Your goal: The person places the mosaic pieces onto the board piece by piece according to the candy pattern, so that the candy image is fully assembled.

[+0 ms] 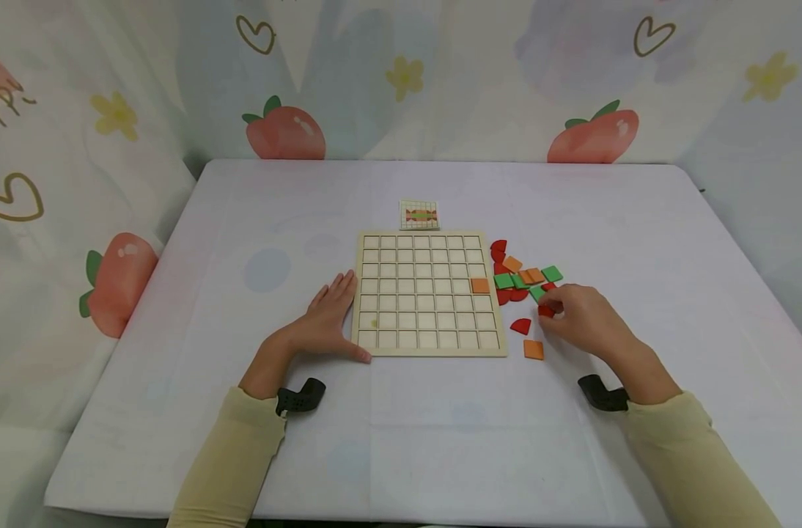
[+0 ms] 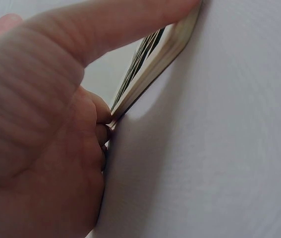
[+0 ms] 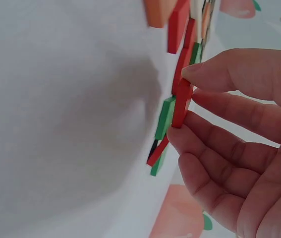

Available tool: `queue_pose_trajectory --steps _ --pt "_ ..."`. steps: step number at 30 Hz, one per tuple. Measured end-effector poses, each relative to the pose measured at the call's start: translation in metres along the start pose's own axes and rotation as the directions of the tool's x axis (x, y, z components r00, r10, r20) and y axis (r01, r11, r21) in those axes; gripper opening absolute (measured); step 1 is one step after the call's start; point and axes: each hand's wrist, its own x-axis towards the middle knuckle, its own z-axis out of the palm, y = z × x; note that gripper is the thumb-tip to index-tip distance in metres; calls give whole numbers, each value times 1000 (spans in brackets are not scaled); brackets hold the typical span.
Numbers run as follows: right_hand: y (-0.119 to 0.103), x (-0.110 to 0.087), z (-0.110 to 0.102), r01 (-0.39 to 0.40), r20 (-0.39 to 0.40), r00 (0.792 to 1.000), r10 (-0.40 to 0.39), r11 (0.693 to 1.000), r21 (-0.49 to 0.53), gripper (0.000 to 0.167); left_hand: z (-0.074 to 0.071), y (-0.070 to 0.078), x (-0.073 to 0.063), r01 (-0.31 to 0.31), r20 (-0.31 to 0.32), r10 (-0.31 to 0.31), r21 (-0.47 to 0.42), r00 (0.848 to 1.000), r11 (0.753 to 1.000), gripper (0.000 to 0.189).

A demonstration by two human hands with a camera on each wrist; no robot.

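Observation:
A wooden grid board [image 1: 434, 353] lies in the middle of the table, with one orange square tile [image 1: 480, 286] in a cell at its right edge. My left hand [image 1: 322, 319] rests at the board's left side, fingers extended along the edge and thumb at the near corner. Beside the loose pile to the right, my right hand [image 1: 587, 320] pinches a red piece [image 3: 182, 103] between thumb and fingertips. That pile has red quarter-round pieces [image 1: 498, 255], green tiles [image 1: 551, 273] and orange tiles [image 1: 512, 263], partly overlapping.
A small pattern card [image 1: 419, 215] lies just beyond the board's far edge. Nearer me, a red quarter-round piece [image 1: 521, 325] and an orange square [image 1: 534, 350] lie apart from the pile. A white cloth covers the table [image 1: 440, 440]; a printed curtain [image 1: 467, 88] hangs behind.

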Motion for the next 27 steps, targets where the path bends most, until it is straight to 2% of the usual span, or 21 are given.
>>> queue_pose_trajectory --steps 9,16,27 --pt "-8 9 0 -8 6 1000 8 999 44 26 1 1 0 -3 3 3 2 1000 1000 130" --pt "-23 21 -3 -26 -46 999 28 998 50 31 -2 2 -1 4 5 -4 12 1000 1000 130" --pt "-38 37 -2 -30 -68 997 36 996 88 21 -2 2 -2 -47 -21 46 -32 999 998 132"
